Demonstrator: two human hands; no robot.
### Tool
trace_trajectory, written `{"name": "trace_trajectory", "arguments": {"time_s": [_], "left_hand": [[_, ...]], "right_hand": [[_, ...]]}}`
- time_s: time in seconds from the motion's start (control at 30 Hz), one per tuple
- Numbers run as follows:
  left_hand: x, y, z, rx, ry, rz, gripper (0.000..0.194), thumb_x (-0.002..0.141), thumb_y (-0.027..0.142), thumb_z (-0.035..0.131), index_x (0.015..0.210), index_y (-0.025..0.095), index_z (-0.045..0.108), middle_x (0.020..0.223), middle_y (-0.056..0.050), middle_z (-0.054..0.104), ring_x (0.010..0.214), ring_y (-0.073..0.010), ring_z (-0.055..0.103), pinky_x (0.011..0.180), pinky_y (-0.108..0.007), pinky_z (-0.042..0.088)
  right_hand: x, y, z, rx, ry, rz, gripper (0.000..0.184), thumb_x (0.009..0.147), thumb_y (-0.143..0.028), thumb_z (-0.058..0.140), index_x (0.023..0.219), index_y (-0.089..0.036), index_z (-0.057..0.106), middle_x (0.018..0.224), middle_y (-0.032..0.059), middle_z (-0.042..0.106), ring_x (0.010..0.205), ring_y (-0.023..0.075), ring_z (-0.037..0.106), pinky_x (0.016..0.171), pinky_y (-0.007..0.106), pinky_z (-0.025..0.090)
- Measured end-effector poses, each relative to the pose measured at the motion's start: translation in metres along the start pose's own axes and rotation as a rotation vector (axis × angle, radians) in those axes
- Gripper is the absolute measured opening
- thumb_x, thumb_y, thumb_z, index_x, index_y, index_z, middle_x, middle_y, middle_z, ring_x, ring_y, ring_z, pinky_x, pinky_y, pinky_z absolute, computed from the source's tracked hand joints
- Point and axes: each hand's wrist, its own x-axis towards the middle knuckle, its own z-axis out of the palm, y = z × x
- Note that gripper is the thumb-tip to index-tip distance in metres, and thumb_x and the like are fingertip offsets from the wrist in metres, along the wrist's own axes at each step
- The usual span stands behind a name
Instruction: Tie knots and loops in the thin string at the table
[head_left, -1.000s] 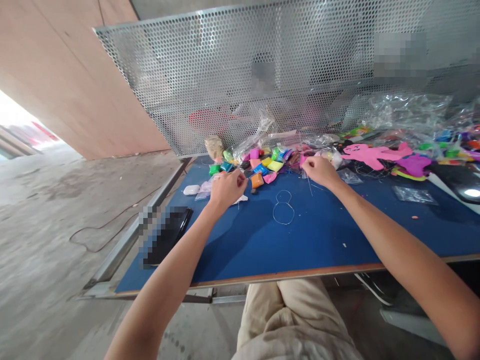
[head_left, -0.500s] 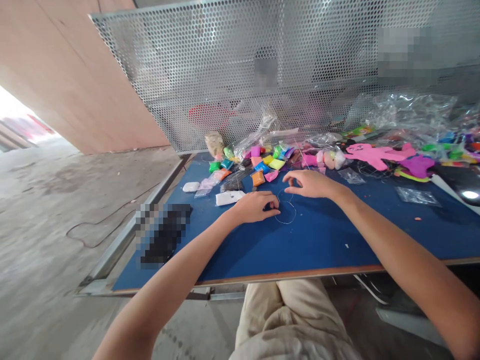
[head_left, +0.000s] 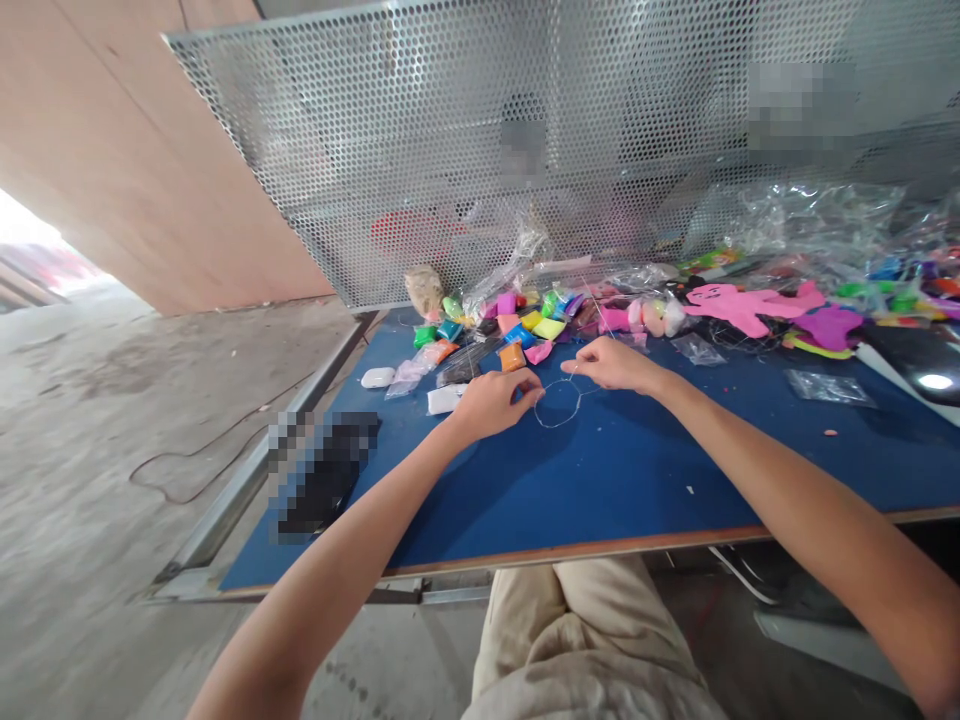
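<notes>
Through the head view I am watching the left hand (head_left: 496, 402) and the right hand (head_left: 613, 366) pinching a thin wire ring (head_left: 578, 401) between them over the blue counter (head_left: 637, 490); an orange packet (head_left: 512, 356) is lying just beyond.

Thin silvery wire loop (head_left: 556, 427): metal-looking; flat blue tabletop (head_left: 600, 490): smooth, matt.
Grey perforated panel (head_left: 450, 120): shiny metal; clear crumpled wrapping (head_left: 817, 220): glossy plastic.

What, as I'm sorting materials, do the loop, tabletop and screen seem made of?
Loop: perhaps metal wire, thin and silvery. Tabletop: possibly painted or laminated wood, smooth blue with a brown edge. Screen: likely bare shiny metal, grey and perforated, with glints.
</notes>
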Motion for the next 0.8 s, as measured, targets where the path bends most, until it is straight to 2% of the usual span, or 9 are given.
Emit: {"name": "trace_trajectory", "arguments": {"time_s": [0.1, 0.17, 0.3, 0.43, 0.5, 0.53, 0.63, 0.7, 0.8], "left_hand": [[0.003, 0.003, -0.002, -0.389, 0.073, -0.098, 0.048, 0.101, 0.051, 0.032, 0.103, 0.017, 0.066, 0.088, -0.007, 0.074, 0.073, -0.0159, 0.064, 0.069, -0.027, 0.048], [0.004, 0.004, -0.002, -0.575, 0.061, -0.127, 0.053, 0.100, 0.056, 0.033, 0.105, 0.015, 0.067, 0.095, -0.010, 0.074, 0.079, -0.0172, 0.065, 0.072, -0.029, 0.051], [0.003, 0.007, 0.000, -0.666, 0.063, -0.118, 0.049, 0.095, 0.058, 0.047, 0.107, 0.015, 0.069, 0.099, -0.010, 0.073, 0.084, -0.0169, 0.064, 0.076, -0.029, 0.051], [0.003, 0.005, 0.003, -0.682, 0.098, -0.114, 0.043, 0.093, 0.055, 0.053, 0.100, 0.015, 0.069, 0.088, -0.007, 0.072, 0.070, -0.0116, 0.058, 0.065, -0.025, 0.047], [0.003, 0.002, 0.005, -0.683, 0.101, -0.133, 0.041, 0.092, 0.054, 0.055, 0.096, 0.015, 0.068, 0.083, -0.006, 0.070, 0.063, -0.0099, 0.054, 0.059, -0.024, 0.044], [0.004, 0.000, 0.006, -0.682, 0.105, -0.146, 0.040, 0.092, 0.053, 0.056, 0.096, 0.015, 0.068, 0.081, -0.005, 0.070, 0.061, -0.0093, 0.052, 0.057, -0.023, 0.043], [0.005, -0.005, 0.010, -0.683, 0.116, -0.194, 0.038, 0.091, 0.051, 0.057, 0.095, 0.015, 0.067, 0.077, -0.004, 0.068, 0.057, -0.0084, 0.052, 0.053, -0.022, 0.043], [0.006, -0.009, 0.013, -0.678, 0.115, -0.223, 0.038, 0.091, 0.051, 0.057, 0.093, 0.015, 0.066, 0.073, -0.003, 0.066, 0.054, -0.0085, 0.053, 0.052, -0.022, 0.044], [0.006, -0.012, 0.017, -0.683, 0.092, -0.214, 0.037, 0.091, 0.051, 0.057, 0.093, 0.015, 0.064, 0.070, -0.002, 0.064, 0.053, -0.0089, 0.056, 0.053, -0.023, 0.048]], "right_hand": [[-0.002, -0.007, -0.001, 0.001, 0.191, 0.040, 0.051, 0.088, -0.057, 0.055, 0.052, -0.022, 0.044, 0.039, -0.0009, 0.050, 0.036, 0.0131, 0.046, 0.044, 0.029, 0.032], [-0.003, -0.010, -0.001, 0.063, 0.222, 0.075, 0.049, 0.091, -0.053, 0.051, 0.053, -0.022, 0.043, 0.041, 0.0002, 0.052, 0.035, 0.0141, 0.048, 0.044, 0.030, 0.035], [-0.002, -0.010, 0.002, 0.157, 0.212, 0.100, 0.045, 0.089, -0.055, 0.054, 0.059, -0.022, 0.047, 0.042, 0.0010, 0.055, 0.035, 0.0151, 0.050, 0.042, 0.030, 0.037], [-0.002, -0.009, -0.003, 0.162, 0.117, 0.088, 0.036, 0.086, -0.055, 0.059, 0.077, -0.020, 0.058, 0.052, 0.0020, 0.062, 0.039, 0.0162, 0.053, 0.045, 0.031, 0.040], [-0.005, -0.012, -0.012, 0.041, 0.110, 0.003, 0.030, 0.086, -0.049, 0.060, 0.093, -0.020, 0.062, 0.072, 0.0053, 0.071, 0.048, 0.0179, 0.060, 0.052, 0.033, 0.045], [-0.008, -0.016, -0.016, -0.069, 0.180, -0.081, 0.031, 0.085, -0.046, 0.062, 0.102, -0.021, 0.063, 0.087, 0.0075, 0.073, 0.058, 0.0198, 0.064, 0.060, 0.036, 0.048], [-0.019, -0.032, -0.021, -0.481, 0.372, -0.424, 0.052, 0.084, -0.044, 0.063, 0.129, -0.020, 0.056, 0.130, 0.0140, 0.063, 0.113, 0.0341, 0.059, 0.097, 0.049, 0.041], [-0.025, -0.043, -0.015, -0.662, 0.278, -0.575, 0.063, 0.084, -0.047, 0.063, 0.140, -0.021, 0.049, 0.142, 0.0138, 0.055, 0.128, 0.0377, 0.047, 0.106, 0.054, 0.031], [-0.025, -0.046, 0.004, -0.751, 0.142, -0.638, 0.080, 0.082, -0.056, 0.066, 0.147, -0.016, 0.041, 0.141, 0.0187, 0.054, 0.128, 0.0392, 0.048, 0.105, 0.053, 0.033]]}}
